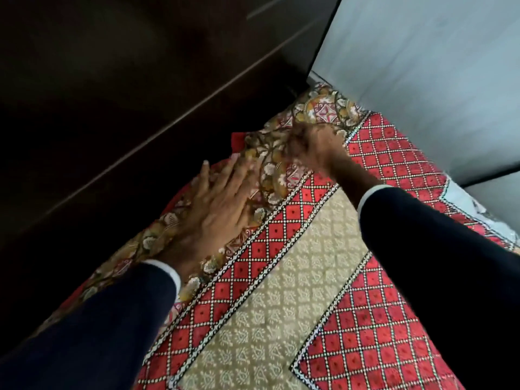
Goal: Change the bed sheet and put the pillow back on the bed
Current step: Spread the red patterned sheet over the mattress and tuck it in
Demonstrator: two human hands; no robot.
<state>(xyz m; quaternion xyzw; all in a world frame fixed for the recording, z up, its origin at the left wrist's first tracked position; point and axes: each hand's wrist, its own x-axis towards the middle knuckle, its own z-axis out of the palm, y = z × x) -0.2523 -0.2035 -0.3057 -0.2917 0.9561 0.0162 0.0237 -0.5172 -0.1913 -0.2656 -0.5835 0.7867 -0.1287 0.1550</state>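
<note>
A patterned bed sheet [281,291] covers the bed, with red diamond panels, a beige middle strip and a floral mustard border [270,175] along the left edge. My left hand [216,209] lies flat with straight fingers on that floral border, pressing it down near the bed's edge. My right hand [315,147] is blurred further up the same border, near the corner, its fingers bent into the fabric. Both arms wear dark sleeves. No pillow is in view.
A dark wooden wardrobe or headboard panel [126,94] runs close along the bed's left edge. A pale grey wall [436,80] stands behind the far corner. A bit of white mattress or cloth [472,209] shows at the right.
</note>
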